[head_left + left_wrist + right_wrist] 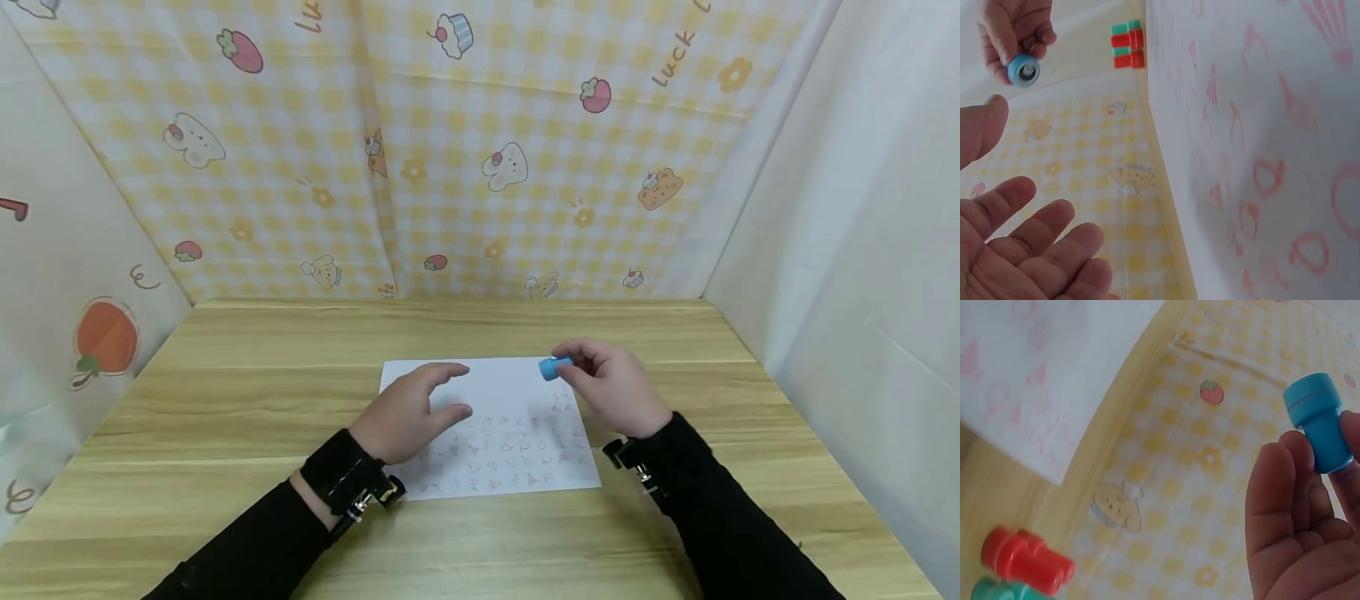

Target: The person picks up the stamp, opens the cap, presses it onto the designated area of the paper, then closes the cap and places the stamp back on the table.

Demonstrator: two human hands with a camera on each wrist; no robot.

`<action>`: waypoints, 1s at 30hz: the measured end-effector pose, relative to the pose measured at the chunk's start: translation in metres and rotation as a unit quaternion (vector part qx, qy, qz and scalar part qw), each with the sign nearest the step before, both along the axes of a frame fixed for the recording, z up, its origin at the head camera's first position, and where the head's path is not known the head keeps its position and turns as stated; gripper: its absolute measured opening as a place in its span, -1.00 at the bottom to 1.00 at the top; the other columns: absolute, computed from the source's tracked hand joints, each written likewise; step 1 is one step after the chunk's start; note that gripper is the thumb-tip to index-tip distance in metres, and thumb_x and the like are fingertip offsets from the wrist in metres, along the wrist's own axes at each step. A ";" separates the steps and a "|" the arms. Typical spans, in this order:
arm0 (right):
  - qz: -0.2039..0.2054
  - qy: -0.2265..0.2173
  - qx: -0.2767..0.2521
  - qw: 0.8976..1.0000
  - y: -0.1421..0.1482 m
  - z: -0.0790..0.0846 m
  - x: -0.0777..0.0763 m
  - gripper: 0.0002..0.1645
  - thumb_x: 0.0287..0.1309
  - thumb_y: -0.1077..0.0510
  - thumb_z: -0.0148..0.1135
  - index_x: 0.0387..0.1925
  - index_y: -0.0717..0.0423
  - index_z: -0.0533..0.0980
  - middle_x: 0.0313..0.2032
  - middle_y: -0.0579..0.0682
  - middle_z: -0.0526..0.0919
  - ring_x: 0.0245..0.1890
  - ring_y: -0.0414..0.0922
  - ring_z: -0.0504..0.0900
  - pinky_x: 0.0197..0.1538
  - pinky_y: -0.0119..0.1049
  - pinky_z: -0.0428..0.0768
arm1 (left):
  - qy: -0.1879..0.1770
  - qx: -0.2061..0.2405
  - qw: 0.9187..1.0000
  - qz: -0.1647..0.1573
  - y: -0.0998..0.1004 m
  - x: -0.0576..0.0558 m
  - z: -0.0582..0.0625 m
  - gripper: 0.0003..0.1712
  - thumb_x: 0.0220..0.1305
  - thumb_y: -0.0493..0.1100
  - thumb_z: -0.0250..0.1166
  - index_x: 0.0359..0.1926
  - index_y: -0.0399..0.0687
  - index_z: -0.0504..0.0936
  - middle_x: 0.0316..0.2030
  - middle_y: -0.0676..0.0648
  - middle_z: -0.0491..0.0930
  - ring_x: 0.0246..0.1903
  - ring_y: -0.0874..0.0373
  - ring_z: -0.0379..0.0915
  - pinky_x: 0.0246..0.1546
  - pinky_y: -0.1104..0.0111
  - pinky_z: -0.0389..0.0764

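Between right thumb and fingers, my right hand [618,392] pinches a small blue stamp [553,368] above the paper's far right part. The right wrist view shows the stamp [1319,422] tilted, its wider end up. Its round end in the left wrist view has a dark ring with a pale mark, too small to read. My left hand [405,414] hovers over the left part of the white paper [480,387], thumb and fingers apart, holding nothing. Faint red printed shapes, among them rings and shuttlecock-like figures, cover the paper's nearer part and right side.
Red stamps [1025,559] and green stamps [1007,590] stand on the wooden table [262,417] beyond the paper's right edge; my right hand hides them in the head view. A yellow checked curtain [450,125] hangs behind, with white curtains at both sides.
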State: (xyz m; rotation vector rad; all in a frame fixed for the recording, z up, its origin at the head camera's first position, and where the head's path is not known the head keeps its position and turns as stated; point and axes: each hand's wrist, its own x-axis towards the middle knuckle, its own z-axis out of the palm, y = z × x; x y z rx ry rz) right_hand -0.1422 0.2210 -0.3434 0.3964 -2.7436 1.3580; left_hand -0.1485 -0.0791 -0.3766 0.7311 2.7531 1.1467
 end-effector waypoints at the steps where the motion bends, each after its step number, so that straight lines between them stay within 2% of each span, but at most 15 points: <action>1: -0.006 0.001 0.008 1.000 0.003 0.000 -0.001 -0.79 0.48 0.26 0.24 0.06 0.20 0.66 -0.22 0.06 0.76 -0.37 -0.14 0.55 -0.38 -0.42 0.47 | 0.002 -0.005 1.000 0.003 -0.002 -0.001 0.000 -0.36 0.46 0.01 0.37 0.45 -0.07 0.48 0.40 -0.09 0.54 0.44 -0.08 0.43 0.43 -0.04 0.47; 6: -0.027 -0.002 0.037 0.999 0.017 0.000 -0.002 -0.77 0.47 0.28 0.24 0.07 0.21 0.65 -0.23 0.07 0.72 -0.32 -0.09 0.57 -0.36 -0.42 0.48 | 0.009 -0.031 0.999 0.016 -0.013 -0.004 0.002 -0.33 0.47 0.04 0.37 0.47 -0.08 0.44 0.45 -0.12 0.48 0.48 -0.11 0.38 0.44 -0.06 0.44; 12: -0.040 -0.030 0.075 0.996 0.035 -0.001 0.000 -0.71 0.48 0.25 0.21 0.14 0.27 0.56 -0.17 0.12 0.73 -0.26 -0.09 0.65 -0.27 -0.40 0.57 | 0.013 -0.063 0.997 0.034 -0.027 -0.008 0.000 -0.30 0.47 0.04 0.36 0.50 -0.09 0.41 0.48 -0.15 0.43 0.50 -0.14 0.33 0.47 -0.09 0.41; 20: -0.060 -0.038 0.138 0.988 0.052 0.002 -0.002 -0.84 0.45 0.21 0.23 -0.03 0.19 0.57 -0.22 0.07 0.76 -0.30 -0.09 0.59 -0.34 -0.36 0.50 | 0.029 -0.108 0.992 0.057 -0.041 -0.010 -0.003 -0.26 0.46 0.04 0.37 0.51 -0.13 0.39 0.54 -0.27 0.32 0.47 -0.25 0.35 0.43 -0.14 0.43; 27: -0.061 -0.055 0.187 0.979 0.063 0.000 -0.004 -0.86 0.41 0.17 0.28 -0.12 0.18 0.59 -0.28 0.03 0.71 -0.37 -0.11 0.55 -0.35 -0.30 0.49 | 0.041 -0.146 0.986 0.068 -0.047 -0.011 -0.001 -0.24 0.46 0.05 0.37 0.52 -0.17 0.38 0.54 -0.37 0.27 0.57 -0.42 0.08 0.48 -0.28 0.26; 30: -0.062 -0.064 0.207 0.974 0.067 -0.001 -0.005 -0.88 0.40 0.16 0.29 -0.18 0.16 0.59 -0.32 0.02 0.66 -0.41 -0.12 0.52 -0.37 -0.29 0.46 | 0.040 -0.159 0.984 0.070 -0.048 -0.012 -0.001 -0.23 0.46 0.06 0.36 0.52 -0.17 0.37 0.54 -0.39 0.25 0.56 -0.45 0.05 0.49 -0.30 0.21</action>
